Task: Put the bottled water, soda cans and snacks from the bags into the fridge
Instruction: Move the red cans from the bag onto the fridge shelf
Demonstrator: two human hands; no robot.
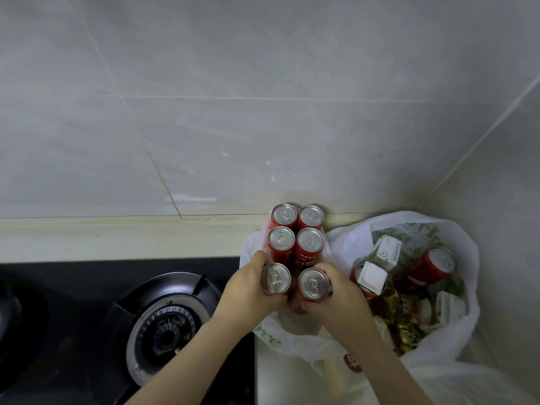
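Bag: the white plastic bag (438,372) holds loose red cans (438,263), white cartons (388,252) and gold snack wrappers (406,325).
Pack: six red metal soda cans (310,242) stand together, just left of the bag.
Fingers: the left hand (251,290) and right hand (342,296) grip the pack's two nearest cans.

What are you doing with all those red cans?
A person is unpacking shopping on a kitchen counter. Both hands hold a block of six red soda cans, two wide and three deep: the left hand grips the nearest left can, the right hand the nearest right one. The open white bag beside them holds another red can, small cartons and gold-wrapped snacks. A gas burner sits to the left. No fridge shows yet.
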